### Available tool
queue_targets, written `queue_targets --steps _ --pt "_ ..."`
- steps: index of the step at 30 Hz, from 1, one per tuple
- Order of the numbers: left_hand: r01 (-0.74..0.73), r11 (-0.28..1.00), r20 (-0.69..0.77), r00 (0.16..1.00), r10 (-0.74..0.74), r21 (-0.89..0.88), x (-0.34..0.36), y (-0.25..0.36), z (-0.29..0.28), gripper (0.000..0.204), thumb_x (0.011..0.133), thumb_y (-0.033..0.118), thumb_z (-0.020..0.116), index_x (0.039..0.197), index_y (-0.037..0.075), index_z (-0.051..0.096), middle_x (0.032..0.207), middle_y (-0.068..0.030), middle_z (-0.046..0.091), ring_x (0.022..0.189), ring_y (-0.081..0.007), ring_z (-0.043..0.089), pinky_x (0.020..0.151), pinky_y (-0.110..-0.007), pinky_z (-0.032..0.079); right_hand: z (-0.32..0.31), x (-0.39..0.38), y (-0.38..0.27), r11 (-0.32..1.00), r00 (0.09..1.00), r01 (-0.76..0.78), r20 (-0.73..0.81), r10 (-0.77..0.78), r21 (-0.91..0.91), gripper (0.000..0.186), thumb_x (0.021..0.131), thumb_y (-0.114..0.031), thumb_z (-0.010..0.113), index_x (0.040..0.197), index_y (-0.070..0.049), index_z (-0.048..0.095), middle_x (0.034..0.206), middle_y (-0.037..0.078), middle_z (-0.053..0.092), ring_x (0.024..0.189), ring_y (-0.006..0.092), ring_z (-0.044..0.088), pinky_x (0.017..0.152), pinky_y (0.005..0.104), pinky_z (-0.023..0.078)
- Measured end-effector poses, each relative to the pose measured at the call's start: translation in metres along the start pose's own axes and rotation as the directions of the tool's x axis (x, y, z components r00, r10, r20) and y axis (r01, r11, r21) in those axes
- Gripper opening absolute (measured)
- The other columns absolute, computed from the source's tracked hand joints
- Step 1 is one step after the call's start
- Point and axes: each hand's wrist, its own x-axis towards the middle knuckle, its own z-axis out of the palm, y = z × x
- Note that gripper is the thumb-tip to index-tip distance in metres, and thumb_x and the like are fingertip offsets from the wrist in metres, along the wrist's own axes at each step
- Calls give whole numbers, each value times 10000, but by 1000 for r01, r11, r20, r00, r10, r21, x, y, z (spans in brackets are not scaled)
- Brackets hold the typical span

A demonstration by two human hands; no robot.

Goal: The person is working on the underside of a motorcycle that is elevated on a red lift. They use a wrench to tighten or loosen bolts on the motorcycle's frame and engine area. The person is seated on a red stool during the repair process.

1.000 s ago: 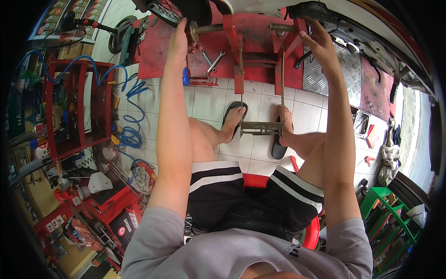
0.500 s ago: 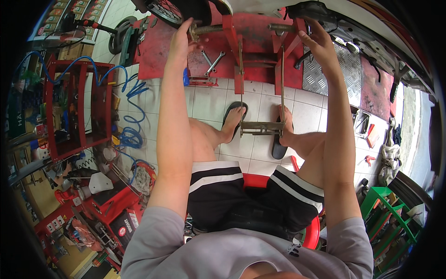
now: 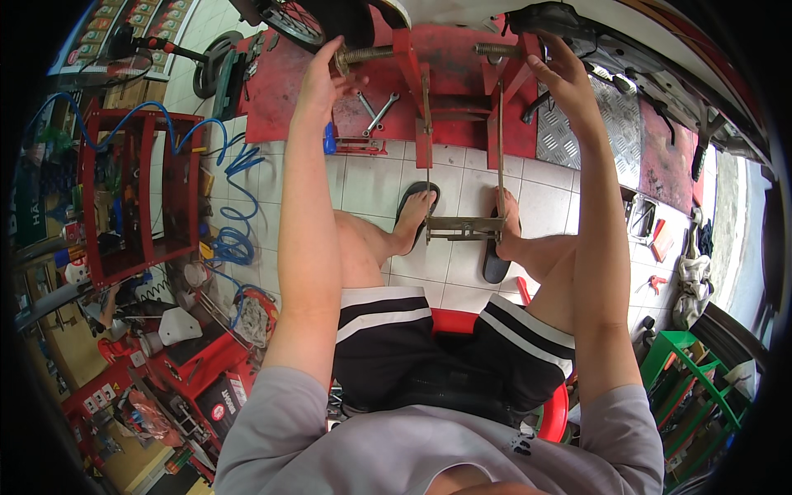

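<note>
My left hand (image 3: 323, 81) is at the outer end of a threaded screw rod (image 3: 370, 54), its fingers curled about the brass-coloured nut (image 3: 341, 61) there. The rod runs into the left post (image 3: 407, 73) of a red wheel clamp. On the other side, my right hand (image 3: 568, 76) grips round the right post (image 3: 518, 74), thumb on its near face and fingertips partly hidden behind it. A second threaded rod (image 3: 493, 49) sticks inward from that post. Two thin arms drop from the clamp to a metal foot pedal (image 3: 466, 227) between my sandalled feet.
Two spanners (image 3: 378, 114) lie crossed on the red platform (image 3: 289, 91), below a motorbike wheel (image 3: 301, 21). A blue coiled air hose (image 3: 235, 243) hangs beside a red rack (image 3: 144, 198) at left. A green metal rack (image 3: 689, 363) stands at lower right.
My left hand's fingers have shifted slightly around the nut, and the hand sits a touch farther left. My right hand stays at the right post.
</note>
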Motion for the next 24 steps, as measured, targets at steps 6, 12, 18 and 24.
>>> queue_targets --steps 6,12,18,24 --pt "-678 424 96 588 803 600 4 -1 -2 317 704 177 700 996 78 628 942 -68 608 860 -229 590 722 -354 460 3 1 -4 1000 1000 5 5 -5 6 504 826 -291 679 1274 -105 538 1101 91 657 863 181 659 784 306 484" --pt "-527 -149 454 515 727 837 -20 -1 35 373 643 119 731 1003 117 632 998 -24 609 1039 -242 522 933 -412 343 2 0 0 1000 1000 4 -2 -4 7 503 826 -290 682 1275 -113 540 1099 103 657 875 185 660 787 307 485" --pt "-503 -154 448 539 713 850 -15 -1 34 340 670 96 731 997 103 638 994 -20 623 1007 -232 538 935 -409 342 2 0 0 1000 1000 13 -5 -13 9 499 829 -302 678 1271 -113 543 1113 105 649 893 197 661 805 319 489" --pt "-549 -201 502 478 720 811 -14 0 32 231 689 72 706 908 103 639 890 9 624 931 -212 562 906 -412 350 2 -1 -2 1000 1000 -16 -8 16 -18 499 830 -309 677 1267 -108 543 1108 113 653 931 217 662 815 323 489"
